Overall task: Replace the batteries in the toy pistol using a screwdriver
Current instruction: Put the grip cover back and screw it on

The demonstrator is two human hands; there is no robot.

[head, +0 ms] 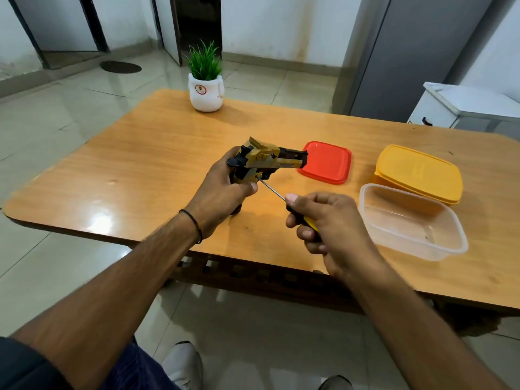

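Left hand [222, 187] is clamped round the grip of the pistol [264, 161], fingers curled, thumb lying along the near side. The pistol, tan and black, sits just above the desk [140, 164] with its barrel pointing away from the left hand toward the person's right. A dark part shows below the left hand and appears to reach the desk surface, though the hand covers too much to be sure. Right hand [329, 220] is closed round the black and yellow handle of the screwdriver [271, 188], near the left hand and closer to the person. The thin shaft runs up and left from the right hand, and its tip meets the pistol's grip just beside the left thumb. A red lid [327, 161] lies flat just beyond the right hand, close to the muzzle. A clear tub [413, 220], open, stands just to the right of the right hand. A yellow box [419, 173] with its lid on stands behind the tub, touching it or nearly so. A potted plant [206, 92] stands well beyond the left hand, at the desk's far edge.
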